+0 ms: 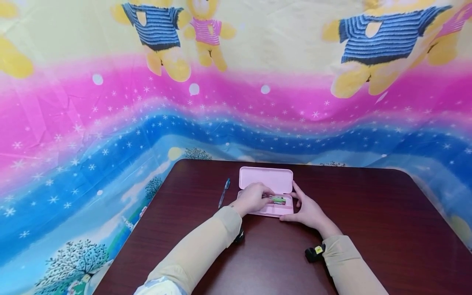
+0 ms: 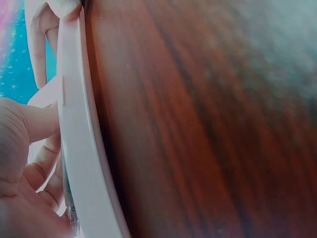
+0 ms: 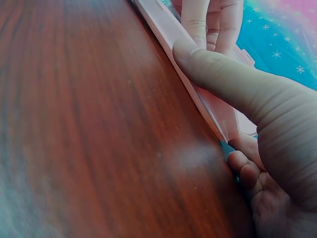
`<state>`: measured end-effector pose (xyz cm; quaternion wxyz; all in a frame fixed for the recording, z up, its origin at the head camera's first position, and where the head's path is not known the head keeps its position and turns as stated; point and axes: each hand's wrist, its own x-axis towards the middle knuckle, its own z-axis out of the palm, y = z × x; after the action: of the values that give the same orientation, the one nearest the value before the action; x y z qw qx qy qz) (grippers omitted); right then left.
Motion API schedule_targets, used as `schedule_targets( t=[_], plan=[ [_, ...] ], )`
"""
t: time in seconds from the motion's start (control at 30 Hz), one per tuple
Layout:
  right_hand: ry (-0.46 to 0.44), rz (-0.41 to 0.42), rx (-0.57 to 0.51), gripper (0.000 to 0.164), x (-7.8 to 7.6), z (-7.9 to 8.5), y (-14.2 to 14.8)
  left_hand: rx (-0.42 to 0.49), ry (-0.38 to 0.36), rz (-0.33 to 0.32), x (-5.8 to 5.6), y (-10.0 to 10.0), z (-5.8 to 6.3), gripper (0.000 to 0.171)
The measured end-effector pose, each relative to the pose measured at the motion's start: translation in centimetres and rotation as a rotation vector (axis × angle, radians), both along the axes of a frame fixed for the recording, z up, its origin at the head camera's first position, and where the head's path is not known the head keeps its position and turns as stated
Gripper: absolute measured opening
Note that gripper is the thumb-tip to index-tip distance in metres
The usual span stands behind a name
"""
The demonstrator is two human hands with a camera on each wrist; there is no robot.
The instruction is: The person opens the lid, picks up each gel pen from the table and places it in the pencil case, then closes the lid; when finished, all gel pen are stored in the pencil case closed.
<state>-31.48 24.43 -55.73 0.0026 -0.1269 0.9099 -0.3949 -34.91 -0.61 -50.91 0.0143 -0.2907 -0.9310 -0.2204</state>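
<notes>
A pink pencil case [image 1: 266, 179] lies open on the table, its lid tipped back. My left hand [image 1: 254, 198] reaches over the tray from the left, thumb and fingers pinching at the left end of a green pen [image 1: 278, 200] inside. In the left wrist view the tray's wall [image 2: 81, 114] partly hides those fingers [image 2: 42, 163]. My right hand [image 1: 309, 211] grips the case's right end, with the thumb [image 3: 213, 69] at the near edge and fingers at the far side.
A dark pen with a teal end [image 1: 224, 192] lies left of the case on the brown table [image 1: 368, 213]. A printed cloth [image 1: 236, 98] with bears and snowflakes hangs behind the table and down its left side.
</notes>
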Motion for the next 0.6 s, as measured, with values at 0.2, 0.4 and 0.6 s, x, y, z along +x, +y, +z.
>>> schedule_targets(
  t=[0.2, 0.4, 0.6],
  plan=[
    [0.004, 0.002, 0.004, 0.151, 0.1, 0.0, 0.1, 0.060, -0.006, 0.057, 0.1, -0.5, -0.1, 0.021],
    [0.003, 0.000, 0.018, 0.152, 0.0, 0.1, 0.0, 0.218, 0.005, 0.134, 0.0, -2.1, 0.5, 0.034],
    [-0.004, -0.006, 0.018, 0.151, 0.1, 0.2, 0.0, 0.374, 0.123, 0.255, -0.9, -5.2, 1.4, 0.036]
  ],
)
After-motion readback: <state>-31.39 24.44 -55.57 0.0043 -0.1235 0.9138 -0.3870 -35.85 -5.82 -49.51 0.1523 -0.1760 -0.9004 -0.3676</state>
